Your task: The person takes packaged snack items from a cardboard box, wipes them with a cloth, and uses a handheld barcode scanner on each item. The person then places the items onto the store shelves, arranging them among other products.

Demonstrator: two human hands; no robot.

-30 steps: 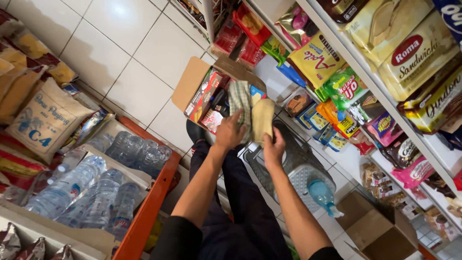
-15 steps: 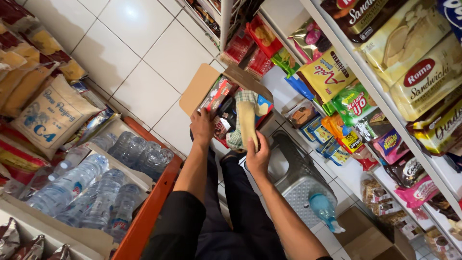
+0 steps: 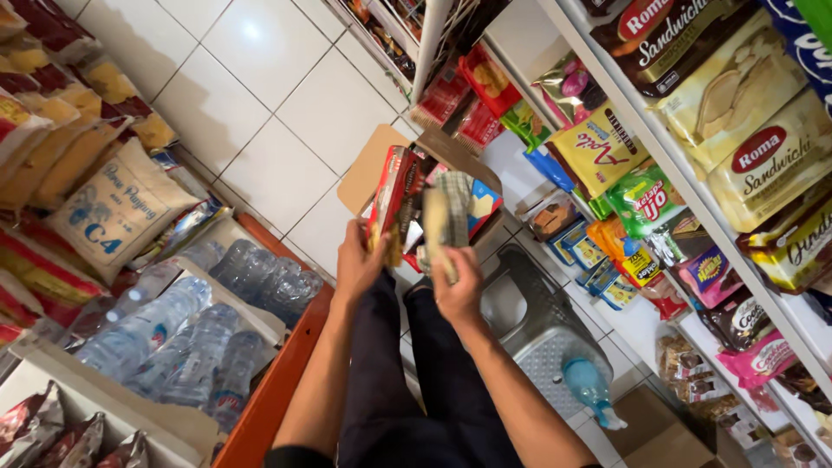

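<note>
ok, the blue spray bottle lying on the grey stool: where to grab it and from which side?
Probably the blue spray bottle's body, from above. It lies on its side on the grey stool, nozzle end pointing down-right past the seat edge, so the rounded middle faces up. Shelves crowd the right; both hands are busy, the left hand and right hand hold packets.

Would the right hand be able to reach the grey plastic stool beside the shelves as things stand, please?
Probably not freely: the right hand already has its grip on a pale packet. The grey stool sits just below it with nothing between.

Left hand (image 3: 360,264) grips red packet (image 3: 394,195); right hand (image 3: 458,290) holds cloth (image 3: 446,217).
</note>
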